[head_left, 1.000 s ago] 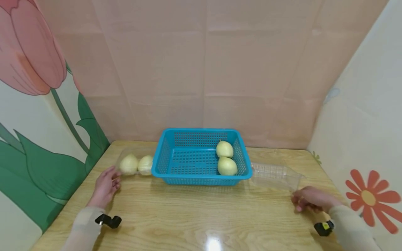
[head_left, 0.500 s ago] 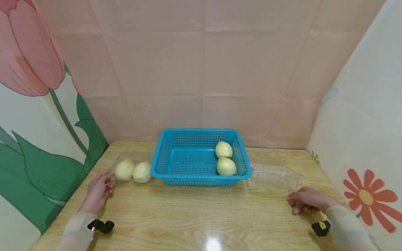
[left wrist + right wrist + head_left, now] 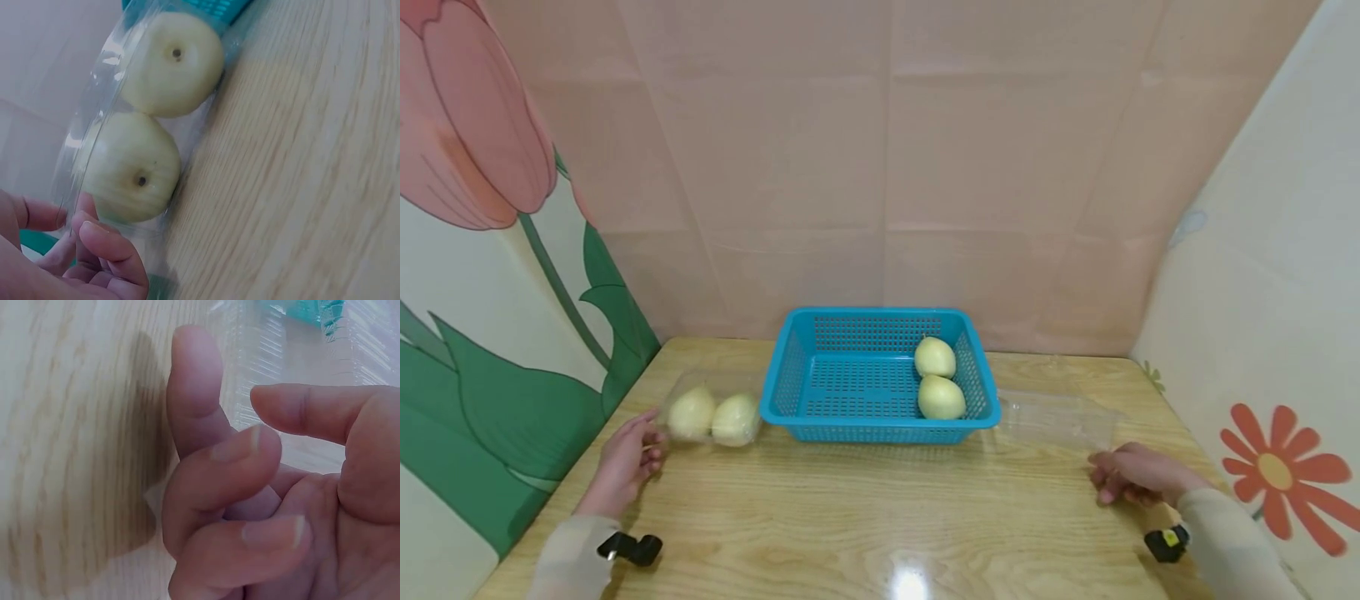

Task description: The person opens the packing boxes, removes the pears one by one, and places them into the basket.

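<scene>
The left hand (image 3: 623, 462), low on the left of the head view, pinches the end of a clear box (image 3: 724, 381) between its thumb and fingertips. Two round, pale green pears (image 3: 737, 420) sit side by side in that box, left of the middle of the frame. In the left wrist view the pears touch, and each one shows a dark spot. The right hand (image 3: 1142, 475), low on the right of the head view, has loosely bent fingers, with a gap between thumb and first finger. Its fingertips are near the corner of another clear box (image 3: 1060, 419); I cannot tell if they touch it. Between the boxes, in the middle, stands a blue basket (image 3: 880, 422) full of little holes. Two more pears (image 3: 942, 397) lie on its right side, one behind the other. Under everything is a wooden table (image 3: 880, 508), and a pink cloth (image 3: 880, 167) fills the top.
</scene>
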A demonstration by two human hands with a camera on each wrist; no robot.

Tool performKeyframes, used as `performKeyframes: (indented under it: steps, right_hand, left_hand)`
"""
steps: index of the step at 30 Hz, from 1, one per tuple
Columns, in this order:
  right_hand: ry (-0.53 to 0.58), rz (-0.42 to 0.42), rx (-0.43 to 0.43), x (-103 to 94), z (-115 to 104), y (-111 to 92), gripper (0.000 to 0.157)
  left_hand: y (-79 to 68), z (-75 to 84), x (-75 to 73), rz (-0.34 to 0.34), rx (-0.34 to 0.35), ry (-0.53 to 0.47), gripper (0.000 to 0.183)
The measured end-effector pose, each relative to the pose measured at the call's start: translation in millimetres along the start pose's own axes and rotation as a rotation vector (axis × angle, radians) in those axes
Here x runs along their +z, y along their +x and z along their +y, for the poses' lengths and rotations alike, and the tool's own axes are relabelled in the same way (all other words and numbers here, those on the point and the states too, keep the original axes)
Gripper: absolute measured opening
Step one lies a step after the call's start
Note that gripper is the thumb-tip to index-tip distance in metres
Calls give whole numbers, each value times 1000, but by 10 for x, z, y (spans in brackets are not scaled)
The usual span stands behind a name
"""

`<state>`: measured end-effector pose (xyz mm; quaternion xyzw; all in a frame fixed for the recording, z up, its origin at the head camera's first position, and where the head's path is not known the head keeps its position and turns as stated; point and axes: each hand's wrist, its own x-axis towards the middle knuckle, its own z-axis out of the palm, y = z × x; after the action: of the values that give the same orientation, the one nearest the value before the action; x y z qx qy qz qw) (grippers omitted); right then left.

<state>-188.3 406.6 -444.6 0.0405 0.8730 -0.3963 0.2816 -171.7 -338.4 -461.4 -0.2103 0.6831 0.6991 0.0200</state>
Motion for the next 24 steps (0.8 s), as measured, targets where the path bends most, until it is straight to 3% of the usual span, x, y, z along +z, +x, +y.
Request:
performKeyframes:
  steps: [13,18,21,24]
  right_hand:
    - [-5,-58,-24,120,-50,-41,40]
    - [-26,-73,-26,163,-73,-30,41]
    - [-39,-73,-28,190,-71,-16,41]
    - [-63,-67,-21,217,-84,-18,42]
  left_hand:
    - [-37,7,-215,-123,54,163,52]
    - [-53,40,-274,-136,62,205,35]
    - [-55,51,-328,-182,53,211,28]
    - [-43,61,-404,-259,29,240,34]
